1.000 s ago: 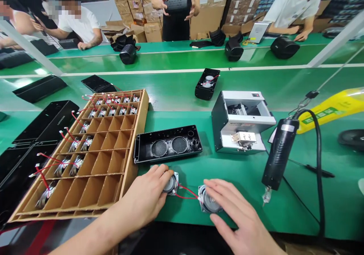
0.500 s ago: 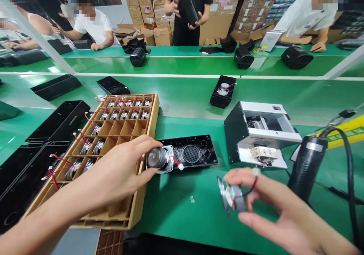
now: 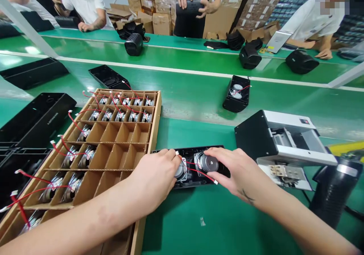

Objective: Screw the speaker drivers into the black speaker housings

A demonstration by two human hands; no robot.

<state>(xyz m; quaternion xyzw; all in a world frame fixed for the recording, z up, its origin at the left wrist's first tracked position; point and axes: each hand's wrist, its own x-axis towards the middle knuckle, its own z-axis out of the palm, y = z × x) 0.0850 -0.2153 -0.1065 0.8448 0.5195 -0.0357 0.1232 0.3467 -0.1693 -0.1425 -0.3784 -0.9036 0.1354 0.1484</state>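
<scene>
The left hand [image 3: 157,173] curls round one speaker [image 3: 181,171]; the right hand [image 3: 237,169], half open, grips a second speaker [image 3: 209,163], both at one case [image 3: 196,183] toward the table's [image 3: 182,228] near edge.

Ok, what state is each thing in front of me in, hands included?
Left hand: closed on the left speaker.
Right hand: gripping the right speaker.
Left speaker: at the black housing, partly covered.
Right speaker: tilted, magnet showing; seating unclear.
Black housing: open side up, partly hidden.
Cardboard tray: partly filled with wired speakers.
Silver-and-black machine: open-topped; power unclear.
Electric screwdriver: tilted; running or not, unclear.
Far housing: open, two round speakers inside.
</scene>
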